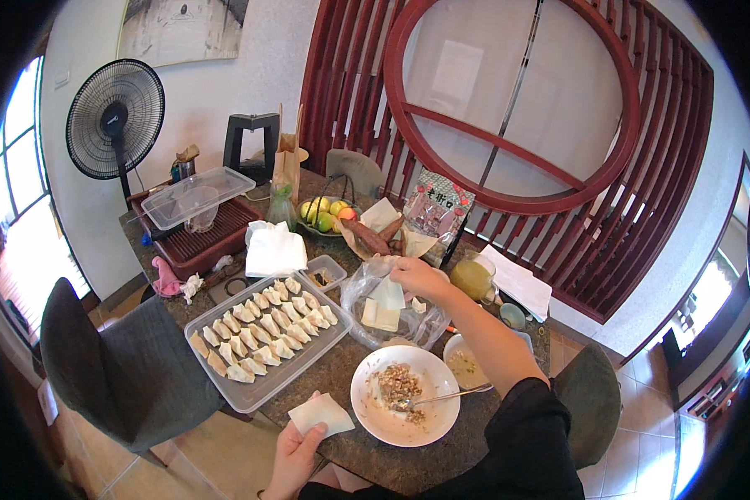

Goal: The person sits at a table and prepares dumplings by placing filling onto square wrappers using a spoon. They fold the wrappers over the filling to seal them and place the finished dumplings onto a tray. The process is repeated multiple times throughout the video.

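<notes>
Near the table's front edge, my left hand (298, 451) holds a square dough wrapper (322, 415) between thumb and fingers. My right hand (416, 278) reaches across and pinches another pale wrapper sheet (388, 294) above a stack of wrappers (380, 315), which lies on a clear plastic bag (357, 289). A white bowl (364, 422) with chopped filling (397, 384) and a metal spoon (444, 397) stands between my arms. On the left, a clear plastic tray (248, 400) bears rows of folded dumplings (269, 325).
A smaller bowl of liquid (465, 365) sits beside the white bowl. Behind are a small plastic container (325, 272), white tissues (276, 250), a fruit basket (325, 215), sweet potatoes (369, 236) and a glass jug (473, 279). Chairs (144, 362) flank the table.
</notes>
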A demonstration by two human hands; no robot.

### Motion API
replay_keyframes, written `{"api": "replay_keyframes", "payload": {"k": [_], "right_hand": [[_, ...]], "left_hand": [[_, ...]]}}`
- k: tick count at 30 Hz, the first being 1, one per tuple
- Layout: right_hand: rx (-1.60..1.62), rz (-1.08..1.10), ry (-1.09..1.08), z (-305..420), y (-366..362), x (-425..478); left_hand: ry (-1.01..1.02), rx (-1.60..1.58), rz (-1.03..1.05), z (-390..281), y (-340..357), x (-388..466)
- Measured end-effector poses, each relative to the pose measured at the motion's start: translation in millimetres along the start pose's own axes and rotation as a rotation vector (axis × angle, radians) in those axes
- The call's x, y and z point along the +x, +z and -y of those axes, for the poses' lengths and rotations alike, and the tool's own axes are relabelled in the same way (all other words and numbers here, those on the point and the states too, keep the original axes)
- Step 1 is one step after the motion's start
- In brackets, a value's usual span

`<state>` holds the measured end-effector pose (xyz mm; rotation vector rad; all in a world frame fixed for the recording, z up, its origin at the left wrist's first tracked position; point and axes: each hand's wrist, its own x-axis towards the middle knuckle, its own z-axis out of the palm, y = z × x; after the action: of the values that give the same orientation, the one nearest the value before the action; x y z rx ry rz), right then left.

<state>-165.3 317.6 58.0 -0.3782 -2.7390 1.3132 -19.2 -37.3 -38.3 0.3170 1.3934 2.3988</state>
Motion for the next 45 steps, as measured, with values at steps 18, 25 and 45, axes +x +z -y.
{"api": "replay_keyframes", "payload": {"k": [18,25,45], "right_hand": [[-0.675,-0.040,0.200,16,-40,-15],[-0.525,-0.014,0.238,-5,-33,-22],[-0.887,-0.361,-1.013,1,15,-26]], "left_hand": [[-0.157,-0.120,0.109,1,-7,-2],[-0.252,-0.151,0.139,-9,-14,-5],[-0.408,-0.598,0.131,-8,-10,-3]]}}
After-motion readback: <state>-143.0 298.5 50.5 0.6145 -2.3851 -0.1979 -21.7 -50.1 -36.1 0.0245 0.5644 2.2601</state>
